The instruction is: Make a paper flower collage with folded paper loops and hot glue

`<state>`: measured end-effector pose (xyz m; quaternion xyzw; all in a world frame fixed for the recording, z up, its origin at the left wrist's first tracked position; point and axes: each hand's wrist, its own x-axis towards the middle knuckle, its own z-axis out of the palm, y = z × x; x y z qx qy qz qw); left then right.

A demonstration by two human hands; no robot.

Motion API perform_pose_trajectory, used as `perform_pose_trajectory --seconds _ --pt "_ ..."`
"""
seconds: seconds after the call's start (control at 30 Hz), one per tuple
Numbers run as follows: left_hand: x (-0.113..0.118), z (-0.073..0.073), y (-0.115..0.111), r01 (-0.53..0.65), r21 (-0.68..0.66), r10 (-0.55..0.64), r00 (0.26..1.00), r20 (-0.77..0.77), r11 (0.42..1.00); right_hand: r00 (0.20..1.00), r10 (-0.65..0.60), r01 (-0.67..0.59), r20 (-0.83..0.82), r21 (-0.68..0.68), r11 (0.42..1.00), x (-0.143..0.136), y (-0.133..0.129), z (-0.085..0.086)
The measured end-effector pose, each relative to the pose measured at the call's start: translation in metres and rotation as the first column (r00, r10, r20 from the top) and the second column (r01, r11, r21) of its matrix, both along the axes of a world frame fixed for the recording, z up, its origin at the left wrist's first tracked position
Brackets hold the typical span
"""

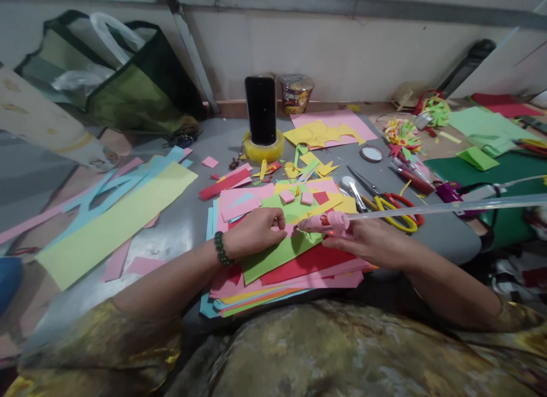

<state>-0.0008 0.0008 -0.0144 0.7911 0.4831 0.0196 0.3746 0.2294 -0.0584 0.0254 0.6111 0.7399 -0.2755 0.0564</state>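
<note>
My right hand [370, 243] is wrapped round a pink hot glue gun [327, 221], and a long clear glue stick [427, 208] runs out of its back to the right. The gun's nozzle points left, close to a small pink paper piece [289, 229]. Fingers curled, my left hand [256, 233] pinches that piece, which is partly hidden by the fingers. Both hands are over a green paper sheet [267, 263] on a stack of coloured paper [290, 283]. Small pink paper squares [306, 198] lie just beyond the hands.
Yellow-handled scissors [395, 212] and a second, red-handled pair lie right of the stack. A phone [261, 109] stands in a yellow tape roll [264, 151] before a noodle cup [296, 93]. Paper strips [123, 220] spread leftward; a green bag [132, 84] stands behind. Paper flowers [401, 135] sit back right.
</note>
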Motion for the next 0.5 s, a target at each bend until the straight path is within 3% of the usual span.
perform_pose_trajectory --seconds 0.1,0.27,0.4,0.5 --pt "0.0005 0.0002 -0.0002 0.002 0.026 -0.002 1.000 0.003 1.000 0.998 0.038 -0.035 -0.045 0.058 0.998 0.0016 0.0013 -0.0020" --pt "0.0006 -0.0003 -0.0001 -0.003 -0.013 0.003 1.000 -0.007 1.000 1.000 0.000 0.001 0.009 -0.057 0.998 -0.0028 0.0005 0.0038" --pt "-0.0002 -0.0008 -0.0002 -0.017 -0.022 0.017 1.000 0.011 1.000 0.999 -0.032 0.032 0.016 -0.028 0.999 -0.0048 0.0012 0.0072" --pt "-0.0016 -0.0022 -0.0001 -0.024 -0.028 0.025 0.999 0.033 0.999 0.994 0.045 -0.046 -0.104 -0.016 0.999 0.0028 -0.0011 0.0065"
